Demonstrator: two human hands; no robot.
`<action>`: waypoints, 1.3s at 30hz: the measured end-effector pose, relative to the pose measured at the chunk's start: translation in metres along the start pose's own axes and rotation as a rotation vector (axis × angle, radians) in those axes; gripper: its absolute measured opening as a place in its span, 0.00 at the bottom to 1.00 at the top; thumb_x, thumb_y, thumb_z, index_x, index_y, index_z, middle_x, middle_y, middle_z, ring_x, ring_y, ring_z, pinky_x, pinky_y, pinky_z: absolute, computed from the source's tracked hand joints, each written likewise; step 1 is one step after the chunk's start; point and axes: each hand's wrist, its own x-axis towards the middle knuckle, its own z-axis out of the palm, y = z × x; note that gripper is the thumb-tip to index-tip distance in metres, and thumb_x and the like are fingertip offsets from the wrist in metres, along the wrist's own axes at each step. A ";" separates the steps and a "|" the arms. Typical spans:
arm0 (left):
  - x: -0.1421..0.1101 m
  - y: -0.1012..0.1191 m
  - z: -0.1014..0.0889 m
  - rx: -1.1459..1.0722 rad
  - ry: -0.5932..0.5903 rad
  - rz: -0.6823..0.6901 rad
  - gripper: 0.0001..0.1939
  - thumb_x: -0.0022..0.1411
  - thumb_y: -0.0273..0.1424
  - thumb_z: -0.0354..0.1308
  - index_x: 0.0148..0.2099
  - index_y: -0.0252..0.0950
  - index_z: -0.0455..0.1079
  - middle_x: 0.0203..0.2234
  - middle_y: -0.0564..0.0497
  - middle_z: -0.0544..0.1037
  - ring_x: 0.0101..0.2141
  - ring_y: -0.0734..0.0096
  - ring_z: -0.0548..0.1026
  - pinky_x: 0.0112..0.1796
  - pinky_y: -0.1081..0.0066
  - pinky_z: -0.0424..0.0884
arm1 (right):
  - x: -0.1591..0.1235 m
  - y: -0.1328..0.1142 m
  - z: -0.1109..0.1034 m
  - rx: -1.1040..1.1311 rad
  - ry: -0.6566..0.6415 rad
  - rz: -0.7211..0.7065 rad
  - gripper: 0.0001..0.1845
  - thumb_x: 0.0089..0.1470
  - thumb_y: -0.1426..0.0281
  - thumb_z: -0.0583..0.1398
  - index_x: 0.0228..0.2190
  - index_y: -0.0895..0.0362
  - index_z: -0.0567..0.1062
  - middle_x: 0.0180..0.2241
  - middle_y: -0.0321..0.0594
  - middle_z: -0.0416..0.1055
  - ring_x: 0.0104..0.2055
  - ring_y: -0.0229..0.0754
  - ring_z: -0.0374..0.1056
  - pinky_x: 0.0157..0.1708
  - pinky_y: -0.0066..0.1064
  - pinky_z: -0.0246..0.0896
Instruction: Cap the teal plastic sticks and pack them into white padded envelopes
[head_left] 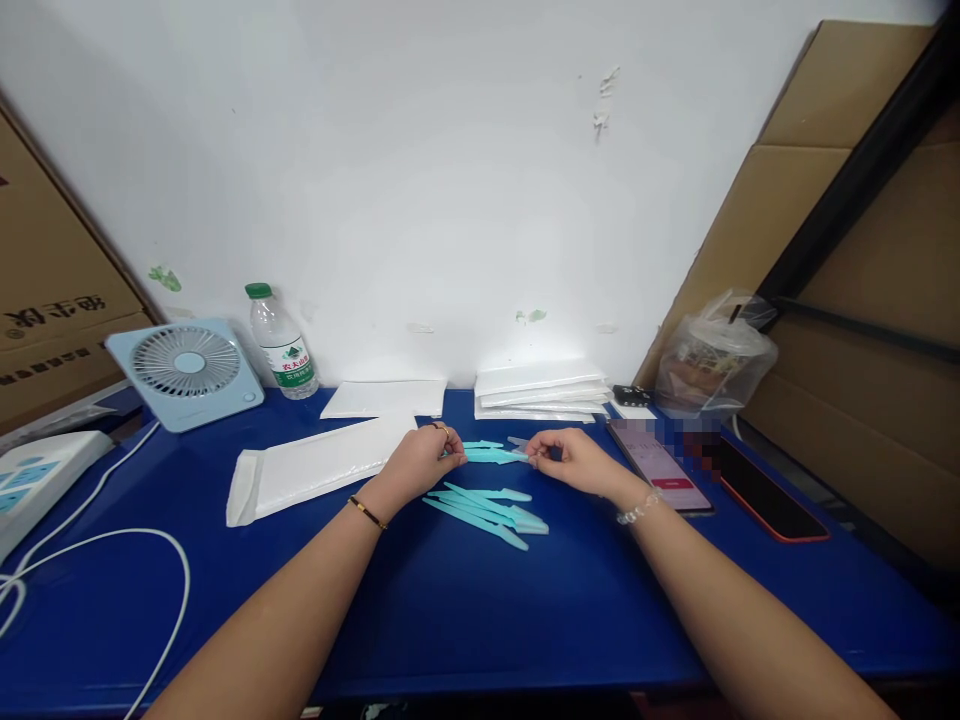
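My left hand (421, 462) and my right hand (571, 462) each pinch one end of a small bunch of teal plastic sticks (491, 453), held level just above the blue table (450, 600). Both hands have their fingers closed on the bunch. A loose pile of several more teal sticks (487, 510) lies on the table just in front of the hands. A white padded envelope (315, 468) lies flat to the left of my left hand.
A small blue fan (186, 370) and a water bottle (281, 342) stand at the back left. White envelope stacks (536, 390) lie at the back. Two phones (660, 465) (769, 495) and a plastic bag (716, 355) sit right. White cables (112, 560) run left.
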 end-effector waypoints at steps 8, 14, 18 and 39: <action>-0.004 0.007 -0.001 -0.007 -0.148 0.077 0.10 0.55 0.40 0.57 0.34 0.40 0.73 0.32 0.53 0.75 0.31 0.69 0.72 0.30 0.73 0.63 | -0.008 -0.003 -0.019 -0.063 -0.076 -0.017 0.11 0.53 0.64 0.58 0.35 0.55 0.77 0.34 0.41 0.74 0.35 0.42 0.69 0.32 0.30 0.62; 0.004 -0.004 0.006 0.190 0.017 0.103 0.09 0.58 0.34 0.56 0.40 0.41 0.73 0.40 0.51 0.75 0.40 0.64 0.72 0.39 0.68 0.63 | -0.024 0.034 -0.060 -0.270 -0.195 0.127 0.14 0.39 0.73 0.64 0.34 0.52 0.77 0.37 0.38 0.70 0.34 0.41 0.67 0.32 0.29 0.61; 0.005 -0.004 0.008 0.214 -0.004 0.103 0.06 0.58 0.34 0.56 0.36 0.40 0.73 0.35 0.52 0.76 0.38 0.64 0.72 0.38 0.69 0.62 | -0.021 0.043 -0.055 -0.217 -0.296 0.191 0.08 0.39 0.69 0.65 0.27 0.56 0.76 0.29 0.38 0.71 0.29 0.39 0.65 0.27 0.27 0.59; 0.004 -0.012 0.010 -0.149 -0.101 -0.044 0.10 0.58 0.39 0.51 0.35 0.38 0.68 0.25 0.52 0.73 0.26 0.70 0.69 0.26 0.74 0.61 | 0.002 0.019 -0.008 0.642 0.062 0.057 0.11 0.49 0.66 0.63 0.32 0.57 0.68 0.24 0.34 0.70 0.25 0.36 0.71 0.26 0.27 0.64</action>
